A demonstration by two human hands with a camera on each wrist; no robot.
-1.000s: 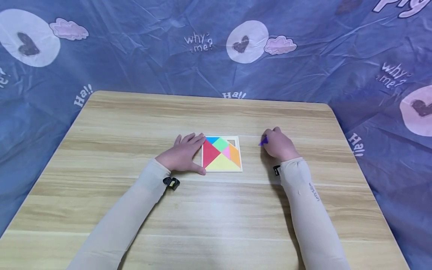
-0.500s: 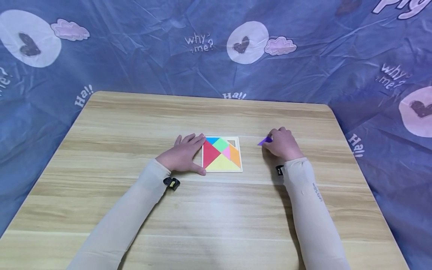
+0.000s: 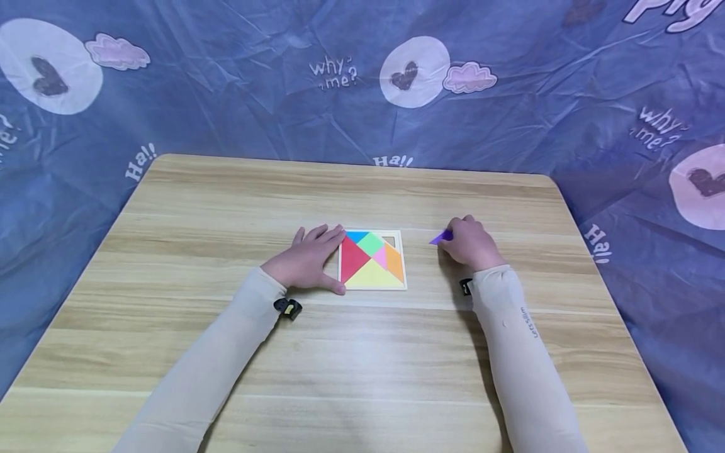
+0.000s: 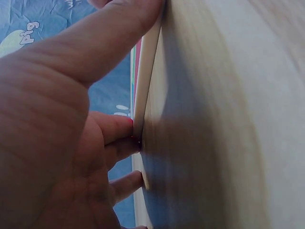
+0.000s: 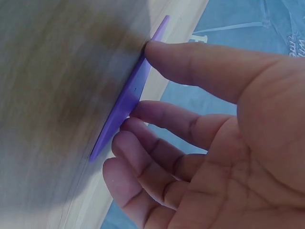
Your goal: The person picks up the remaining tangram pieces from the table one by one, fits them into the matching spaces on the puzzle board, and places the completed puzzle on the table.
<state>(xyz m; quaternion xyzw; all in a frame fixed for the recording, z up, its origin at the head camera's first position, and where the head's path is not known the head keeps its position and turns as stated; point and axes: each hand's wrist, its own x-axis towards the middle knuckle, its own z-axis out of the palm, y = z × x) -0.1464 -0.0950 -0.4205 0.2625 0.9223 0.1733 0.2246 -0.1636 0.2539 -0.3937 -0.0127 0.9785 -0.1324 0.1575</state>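
A square tangram tray (image 3: pixel 376 289) with a pale wooden rim lies on the table, filled with red, yellow, blue, green, pink and orange pieces. Bare wood shows in a gap (image 3: pixel 389 240) at its top right corner. My left hand (image 3: pixel 306 258) rests at the tray's left side with fingers spread, index fingertip at the top left corner and thumb at the bottom left. To the right of the tray, my right hand (image 3: pixel 471 244) pinches a purple triangle tangram piece (image 5: pixel 125 99) between thumb and fingers, close over the table. Part of the piece is hidden behind the hand in the head view.
The wood-grain table (image 3: pixel 340 377) has rounded far corners. Behind it hangs a blue printed cloth (image 3: pixel 255 94), which also drops past both sides. Both forearms wear pale sleeves, and a small black camera (image 3: pixel 288 308) sits at the left wrist.
My right hand shifted slightly right, then back left; more of the purple triangle shows than a second ago. The left hand and the tray have stayed in place.
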